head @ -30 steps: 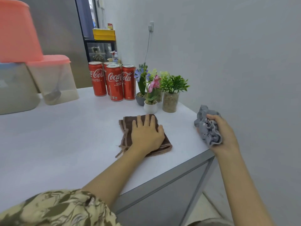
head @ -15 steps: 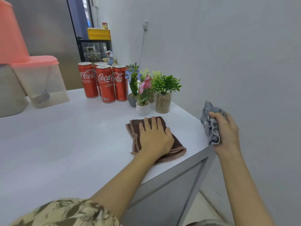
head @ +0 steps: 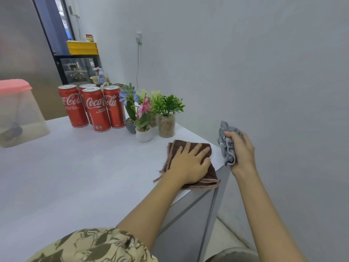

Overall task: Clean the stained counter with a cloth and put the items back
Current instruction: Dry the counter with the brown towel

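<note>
Head view: the left hand (head: 190, 163) lies flat, fingers spread, pressing the folded brown terry cloth (head: 196, 148) at the white counter's (head: 85, 176) right corner. The right hand (head: 240, 148), off the edge, is clenched around a crumpled grey rag (head: 225, 146). Any stain probably sits hidden underneath.

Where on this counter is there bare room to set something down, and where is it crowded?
Free: the wide counter stretch between the plastic container, the cans and the brown cloth. Crowded: the far corner, where cans and potted plants cluster.
</note>
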### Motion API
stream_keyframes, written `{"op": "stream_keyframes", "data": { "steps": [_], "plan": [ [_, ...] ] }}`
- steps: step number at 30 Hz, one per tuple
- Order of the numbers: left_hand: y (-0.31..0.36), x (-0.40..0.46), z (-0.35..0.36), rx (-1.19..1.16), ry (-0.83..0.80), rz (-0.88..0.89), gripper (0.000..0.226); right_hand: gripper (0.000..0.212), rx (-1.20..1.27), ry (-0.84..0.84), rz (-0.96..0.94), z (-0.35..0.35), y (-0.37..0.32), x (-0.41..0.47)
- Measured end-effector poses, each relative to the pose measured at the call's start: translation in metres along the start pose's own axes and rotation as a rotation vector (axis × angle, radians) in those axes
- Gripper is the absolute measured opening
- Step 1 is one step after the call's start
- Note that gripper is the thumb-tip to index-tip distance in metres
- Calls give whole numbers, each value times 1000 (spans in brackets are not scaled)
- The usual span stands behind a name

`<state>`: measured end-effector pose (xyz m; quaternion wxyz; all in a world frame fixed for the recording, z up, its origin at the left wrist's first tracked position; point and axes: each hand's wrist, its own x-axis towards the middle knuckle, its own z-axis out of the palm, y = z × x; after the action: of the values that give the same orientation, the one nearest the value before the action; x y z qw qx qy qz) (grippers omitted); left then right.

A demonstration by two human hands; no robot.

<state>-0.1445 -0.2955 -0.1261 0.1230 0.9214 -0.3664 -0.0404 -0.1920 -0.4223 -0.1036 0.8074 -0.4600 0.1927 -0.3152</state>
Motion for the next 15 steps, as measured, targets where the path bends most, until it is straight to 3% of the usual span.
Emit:
{"op": "stream_keyframes", "data": {
  "steps": [3,8,15],
  "plan": [
    [-15,-27,-4,-2,-16,-31,51,15,-36,-58,3,22,7,-5],
    [-56,-66,-14,-16,39,-307,54,20,-212,-211,-47,51,30,-22],
    [-76,-97,-16,-9,162,-663,57,32,-794,-545,-417,56,60,-39]
  ]
}}
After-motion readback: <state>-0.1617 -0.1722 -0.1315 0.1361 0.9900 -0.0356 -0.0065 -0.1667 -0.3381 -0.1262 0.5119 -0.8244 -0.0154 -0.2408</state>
